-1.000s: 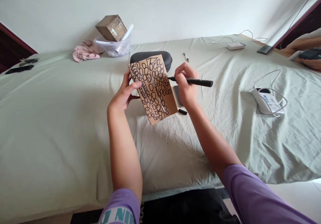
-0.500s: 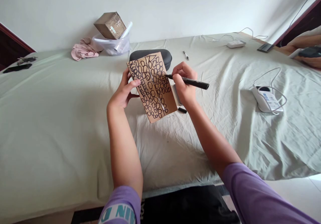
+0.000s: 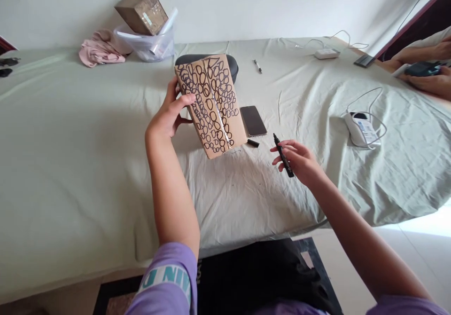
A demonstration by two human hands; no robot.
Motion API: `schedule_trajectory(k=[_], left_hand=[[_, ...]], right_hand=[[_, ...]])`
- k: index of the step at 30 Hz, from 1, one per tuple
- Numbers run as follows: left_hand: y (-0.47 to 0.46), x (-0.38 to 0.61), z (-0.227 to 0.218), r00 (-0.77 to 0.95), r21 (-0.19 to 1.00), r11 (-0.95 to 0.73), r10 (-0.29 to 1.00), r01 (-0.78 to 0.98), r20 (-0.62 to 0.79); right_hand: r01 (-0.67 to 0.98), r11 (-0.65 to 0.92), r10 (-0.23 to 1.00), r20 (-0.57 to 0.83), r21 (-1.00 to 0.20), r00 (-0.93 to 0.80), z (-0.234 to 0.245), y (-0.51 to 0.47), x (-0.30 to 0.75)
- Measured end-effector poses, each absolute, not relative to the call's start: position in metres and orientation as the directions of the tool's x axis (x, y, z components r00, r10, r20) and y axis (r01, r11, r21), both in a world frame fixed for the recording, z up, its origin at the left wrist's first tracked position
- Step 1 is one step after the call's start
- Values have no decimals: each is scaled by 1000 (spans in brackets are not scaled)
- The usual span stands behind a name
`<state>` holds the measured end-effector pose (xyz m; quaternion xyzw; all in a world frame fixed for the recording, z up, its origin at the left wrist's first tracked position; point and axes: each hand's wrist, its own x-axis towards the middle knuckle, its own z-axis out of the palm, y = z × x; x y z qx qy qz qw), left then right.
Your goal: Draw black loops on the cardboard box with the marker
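Note:
My left hand [image 3: 168, 115] holds up a brown cardboard packet [image 3: 211, 106] covered with black drawn ovals, gripping its left edge above the bed. My right hand [image 3: 299, 161] is lower and to the right, near the sheet, with a black marker [image 3: 283, 155] held loosely in its fingers, tip pointing away. The marker's cap [image 3: 252, 143] lies on the sheet just below the packet's right corner. A dark phone [image 3: 252, 120] lies face up beside the packet.
A pale green sheet [image 3: 70, 131] covers the bed. At the back are a black case [image 3: 230, 63], a pen [image 3: 258, 66], a plastic bag with a cardboard box [image 3: 143, 10], and pink cloth [image 3: 98, 51]. White devices with cables [image 3: 359, 129] lie right. Another person's hands [image 3: 428, 77] hold a phone far right.
My right hand left the packet and dropped down and right with the marker. The left hand raised the packet slightly, uncovering the phone. The camera tilted down.

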<state>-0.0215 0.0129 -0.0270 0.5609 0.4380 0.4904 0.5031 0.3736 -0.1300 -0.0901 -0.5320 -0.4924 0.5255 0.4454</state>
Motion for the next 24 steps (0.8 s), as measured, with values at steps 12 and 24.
schedule_trajectory(k=[12, 24], left_hand=[[26, -34, -39, 201, 990, -143, 969, -6, 141], [18, -25, -30, 149, 993, -108, 982, -40, 113]], right_hand=[[971, 84, 990, 126, -226, -57, -118, -126, 360], [924, 147, 989, 47, -353, -140, -110, -88, 331]])
